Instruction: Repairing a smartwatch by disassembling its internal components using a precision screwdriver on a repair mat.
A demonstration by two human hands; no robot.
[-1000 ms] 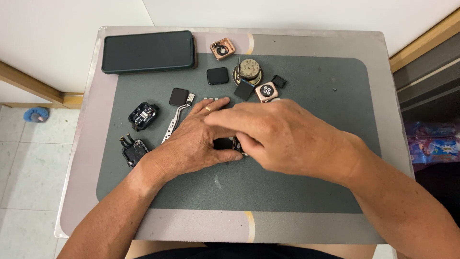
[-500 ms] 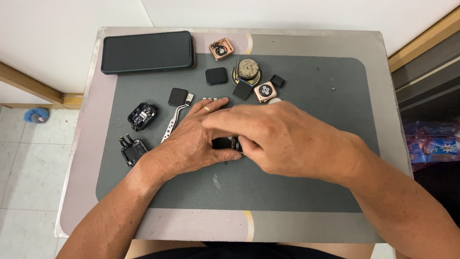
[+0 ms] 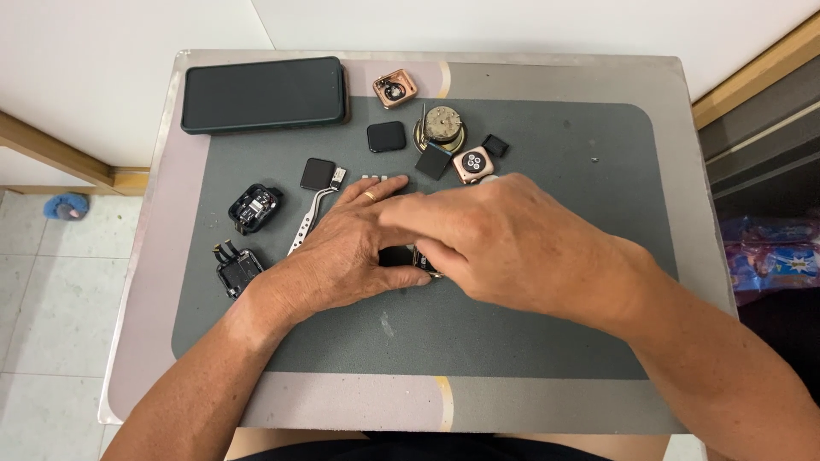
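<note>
Smartwatch body, small and dark, sits pinched between my two hands on the grey mat, and only a sliver of it shows under my fingers. My left hand lies flat, its thumb and fingers closed against the near side of the piece; my right hand comes over from the other side with its fingertips curled down onto the same piece. So both hands are shut on it, though I cannot tell exactly where each pad lands.

I judge it light, rigid and fragile: likely a glass face and thin internals, smooth along the edges, so it could slip or crack under a hard squeeze. The safest hold looks to be along its side walls, not on the face.

Just beyond my left fingers lie metal tweezers and a black square screen. Further out from the grip are two black opened casings, and beyond my right knuckles a rose-coloured watch case, a round metal part and another black square. A dark phone lies at the far corner. Open room lies on my near side of the grip and off to the right, well short of the mat's edge.
</note>
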